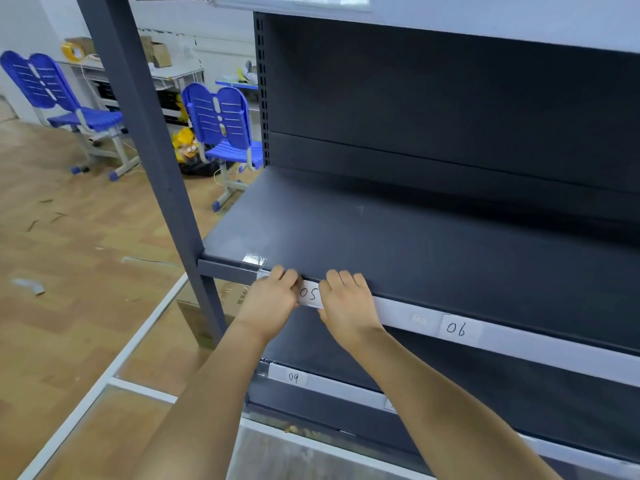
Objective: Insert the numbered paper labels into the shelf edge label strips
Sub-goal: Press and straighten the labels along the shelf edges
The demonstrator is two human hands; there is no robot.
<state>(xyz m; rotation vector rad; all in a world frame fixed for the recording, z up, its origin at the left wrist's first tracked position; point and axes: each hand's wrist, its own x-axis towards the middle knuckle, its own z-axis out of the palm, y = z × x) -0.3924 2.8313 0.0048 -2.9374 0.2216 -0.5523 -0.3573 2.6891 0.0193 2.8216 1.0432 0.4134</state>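
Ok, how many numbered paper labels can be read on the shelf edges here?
3. Label 05 sits between the hands on the middle shelf strip; label 06 is further right on the same strip; label 09 is on the strip below. Another, right of 09, is partly hidden by an arm.

Both arms extended, left hand and right hand fingers curled.

One head-worn camera looks forward and down, close to the front edge of a dark shelf. The shelf runs off to the right. Wood floor and blue chairs fill the left.
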